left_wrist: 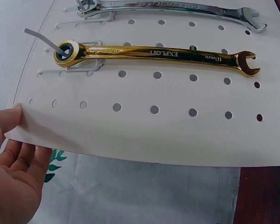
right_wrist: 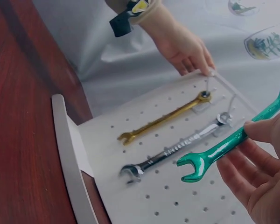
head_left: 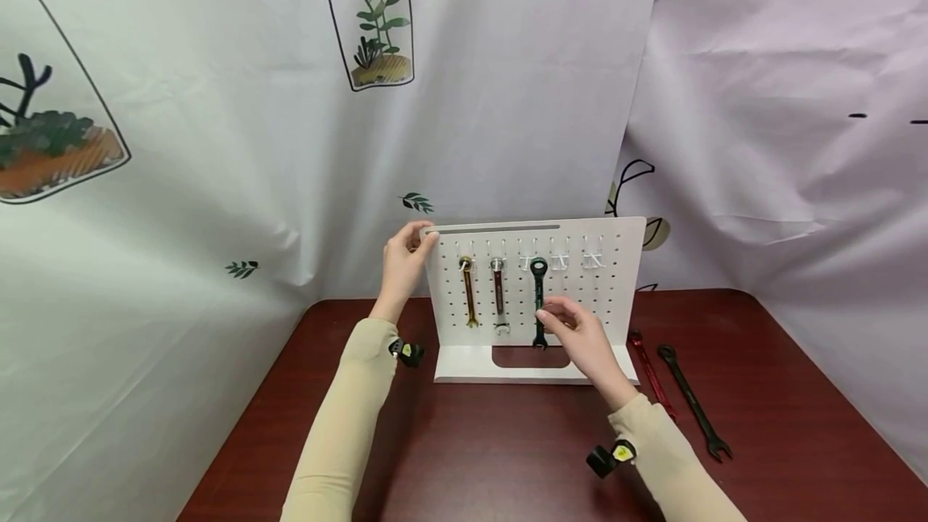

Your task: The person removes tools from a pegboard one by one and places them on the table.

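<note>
The right hand (head_left: 580, 337) pinches the green wrench (head_left: 540, 294) — twelve-to-six, ring end (head_left: 539, 275) up; the left hand (head_left: 403, 266) grips the board's (head_left: 519, 296) ten-o'clock corner.

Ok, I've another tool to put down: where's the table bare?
Bare table: in front of the board, between the sleeves; left of the left sleeve; and right of the dark wrench. Crowded: right of the board, where the red wrench and dark wrench lie, and before its face, where the right hand holds the green wrench.
</note>
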{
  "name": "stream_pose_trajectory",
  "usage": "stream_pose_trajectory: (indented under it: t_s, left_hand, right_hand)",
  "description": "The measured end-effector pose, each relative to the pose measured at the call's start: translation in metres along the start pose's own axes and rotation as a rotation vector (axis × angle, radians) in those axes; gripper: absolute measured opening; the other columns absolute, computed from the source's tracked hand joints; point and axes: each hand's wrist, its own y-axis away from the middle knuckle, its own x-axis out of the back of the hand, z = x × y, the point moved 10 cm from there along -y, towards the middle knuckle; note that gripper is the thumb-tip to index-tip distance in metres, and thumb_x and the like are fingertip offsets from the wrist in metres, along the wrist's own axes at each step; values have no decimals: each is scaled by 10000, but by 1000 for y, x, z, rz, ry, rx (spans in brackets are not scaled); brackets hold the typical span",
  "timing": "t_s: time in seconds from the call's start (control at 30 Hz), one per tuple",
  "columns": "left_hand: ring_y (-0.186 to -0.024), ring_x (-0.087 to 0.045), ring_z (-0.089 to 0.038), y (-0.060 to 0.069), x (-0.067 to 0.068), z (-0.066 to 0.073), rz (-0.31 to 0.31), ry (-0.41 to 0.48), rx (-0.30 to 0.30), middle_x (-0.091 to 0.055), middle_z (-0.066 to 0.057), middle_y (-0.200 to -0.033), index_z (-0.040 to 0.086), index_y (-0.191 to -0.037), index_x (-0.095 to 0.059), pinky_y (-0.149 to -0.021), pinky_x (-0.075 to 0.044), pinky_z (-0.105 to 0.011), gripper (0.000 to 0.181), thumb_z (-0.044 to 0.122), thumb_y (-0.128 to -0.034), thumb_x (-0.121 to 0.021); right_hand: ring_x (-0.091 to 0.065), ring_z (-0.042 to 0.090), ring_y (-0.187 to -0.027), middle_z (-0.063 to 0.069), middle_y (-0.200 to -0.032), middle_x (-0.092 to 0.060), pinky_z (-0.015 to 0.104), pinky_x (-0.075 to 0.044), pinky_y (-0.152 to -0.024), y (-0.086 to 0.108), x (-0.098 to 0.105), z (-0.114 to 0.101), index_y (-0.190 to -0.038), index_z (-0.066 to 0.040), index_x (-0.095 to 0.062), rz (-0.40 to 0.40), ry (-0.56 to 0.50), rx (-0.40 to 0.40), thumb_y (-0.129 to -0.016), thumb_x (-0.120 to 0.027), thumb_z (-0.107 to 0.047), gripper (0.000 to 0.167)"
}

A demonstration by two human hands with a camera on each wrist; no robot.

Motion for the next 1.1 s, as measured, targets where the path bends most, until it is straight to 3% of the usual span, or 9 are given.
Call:
stream_pose_trajectory:
  t_s: [0.17,0.43,0.73,0.97,1.1]
  left_hand:
    - [-809,-596,-203,-1,0,-1,5,-1,-1,-697,-128,-963,64,-1177,-702,-703,-473,-308,253,227,-984,-687]
    - [-807,-591,-200,0,-1,0,4,-3,0,-694,-123,-955,69,-1181,-702,-705,-462,-304,255,231,-984,-687]
    - [-825,-601,-206,0,0,-2,2,4,7,-695,-127,-973,76,-1179,-702,-727,-477,-337,256,240,-983,-689]
    - [-824,-603,-202,0,-1,-3,-1,9,0,-691,-125,-971,70,-1176,-702,-720,-482,-314,253,233,-982,-691]
    - [-829,-602,-203,0,-1,-3,-1,2,0,-693,-125,-973,74,-1182,-701,-718,-478,-303,263,247,-984,-688]
  right_hand:
    - [-682,239,-984,162,-1137,-688,287,-537,-849,2,18,-3,-1259,-14,-654,5,-12,12,-991,-678,-263,367]
    - [-687,110,-932,165,-1114,-684,240,-527,-842,5,49,-6,-1248,-2,-654,32,9,15,-987,-684,-234,350]
    - [-672,57,-873,149,-1094,-693,187,-511,-797,12,89,-22,-1246,3,-654,103,62,56,-996,-670,-197,321]
    - [-667,22,-850,-123,-989,-693,170,-525,-760,16,127,-20,-1260,32,-633,205,59,50,-996,-669,-194,349]
    - [-671,41,-831,-178,-954,-678,138,-513,-773,19,148,-19,-1263,29,-627,250,55,59,-995,-667,-183,344]
